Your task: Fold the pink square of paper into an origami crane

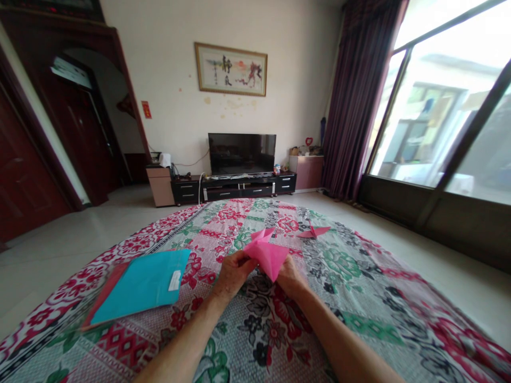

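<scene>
A folded sheet of pink paper (268,254) is held up in front of me, over the patterned cloth. My left hand (235,272) pinches its left edge between thumb and fingers. Behind the paper's right side is my right hand (292,275), its fingers mostly hidden by the paper, gripping it from below. Farther back and to the right, a folded pink paper piece with pointed wings (314,232) lies on the cloth. To the left rests a blue packet of paper (141,287) with a white label, a reddish sheet showing at its left edge.
A round table covered with a floral cloth (343,266) spreads out before me. Beyond it stand a low black cabinet (239,190) and a television (242,153). Glass doors and a dark curtain (351,101) are on the right, a wooden door (80,122) on the left.
</scene>
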Demonstrator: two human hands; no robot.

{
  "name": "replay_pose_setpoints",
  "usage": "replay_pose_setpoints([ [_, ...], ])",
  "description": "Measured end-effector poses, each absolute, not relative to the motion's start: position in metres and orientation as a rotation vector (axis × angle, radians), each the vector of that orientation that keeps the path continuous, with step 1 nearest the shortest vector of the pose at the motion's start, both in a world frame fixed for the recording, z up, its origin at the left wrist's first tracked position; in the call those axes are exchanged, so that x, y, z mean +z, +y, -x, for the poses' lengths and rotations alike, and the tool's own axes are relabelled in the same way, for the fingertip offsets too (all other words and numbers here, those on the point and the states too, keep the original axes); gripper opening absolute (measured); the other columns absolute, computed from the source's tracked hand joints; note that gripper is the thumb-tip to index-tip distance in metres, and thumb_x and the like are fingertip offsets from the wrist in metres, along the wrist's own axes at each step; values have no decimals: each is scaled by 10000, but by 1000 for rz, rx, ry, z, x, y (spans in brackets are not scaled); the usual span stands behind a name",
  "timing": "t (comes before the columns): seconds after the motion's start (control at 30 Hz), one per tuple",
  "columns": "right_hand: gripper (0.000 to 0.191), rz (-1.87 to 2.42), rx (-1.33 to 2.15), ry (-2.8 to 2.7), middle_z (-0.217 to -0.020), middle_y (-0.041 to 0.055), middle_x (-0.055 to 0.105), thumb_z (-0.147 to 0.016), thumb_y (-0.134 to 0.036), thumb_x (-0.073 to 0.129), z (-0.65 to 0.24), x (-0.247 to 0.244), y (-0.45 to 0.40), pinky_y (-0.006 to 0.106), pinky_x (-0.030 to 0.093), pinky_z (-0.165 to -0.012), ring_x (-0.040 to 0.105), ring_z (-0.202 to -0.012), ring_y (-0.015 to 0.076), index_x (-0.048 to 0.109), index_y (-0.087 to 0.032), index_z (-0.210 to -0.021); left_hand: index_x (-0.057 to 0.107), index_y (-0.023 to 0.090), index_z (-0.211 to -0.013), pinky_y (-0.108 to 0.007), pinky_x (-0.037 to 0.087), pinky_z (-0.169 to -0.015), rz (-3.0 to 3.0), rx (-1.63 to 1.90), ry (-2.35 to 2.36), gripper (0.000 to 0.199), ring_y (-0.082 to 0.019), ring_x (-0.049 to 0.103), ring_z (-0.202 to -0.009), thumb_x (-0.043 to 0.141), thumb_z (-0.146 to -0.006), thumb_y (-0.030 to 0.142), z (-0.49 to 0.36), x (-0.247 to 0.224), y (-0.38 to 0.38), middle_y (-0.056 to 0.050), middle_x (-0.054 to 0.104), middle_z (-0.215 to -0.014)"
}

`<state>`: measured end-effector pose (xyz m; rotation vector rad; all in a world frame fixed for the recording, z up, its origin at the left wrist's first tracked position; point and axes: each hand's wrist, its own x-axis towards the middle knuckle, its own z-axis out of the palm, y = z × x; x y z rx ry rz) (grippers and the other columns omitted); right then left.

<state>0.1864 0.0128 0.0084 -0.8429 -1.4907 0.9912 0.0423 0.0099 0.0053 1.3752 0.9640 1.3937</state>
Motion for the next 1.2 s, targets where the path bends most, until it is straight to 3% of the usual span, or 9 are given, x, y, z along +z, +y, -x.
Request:
replay_pose_setpoints([
  [0.17,131,816,1016,-1417,-554,-28,539,-675,-253,533,-184,6,14,228,370,-561,440,-551,106,602,-158,-618,660,149,-628,-201,354,-526,-1367,1440,1046,166,-81,457,-513,661,-669,310,-42,3,11,38,541,-504],
  [0.27,163,824,1091,-1383,-531,-38,488,-681,-274,548,-183,9,11,217,324,-513,387,-513,88,539,-159,-566,662,139,-673,-211,387,-549,-1264,1420,1014,189,-90,493,-534,648,-681,328,-41,3,12,16,587,-551],
  [0.57,167,820,1225,-1393,-566,-32,530,-638,-319,659,-187,10,7,219,359,-543,444,-535,97,597,-164,-653,664,120,-717,-209,430,-563,-1126,1381,972,220,-93,546,-555,674,-661,332,-40,4,12,-18,641,-608],
  [1.2,227,946,1194,-1398,-533,-9,568,-688,-354,546,-179,10,13,218,388,-519,488,-500,106,609,-143,-630,687,136,-765,-207,440,-538,-1177,1362,985,234,-101,560,-545,664,-659,344,-41,4,10,-6,642,-607],
])
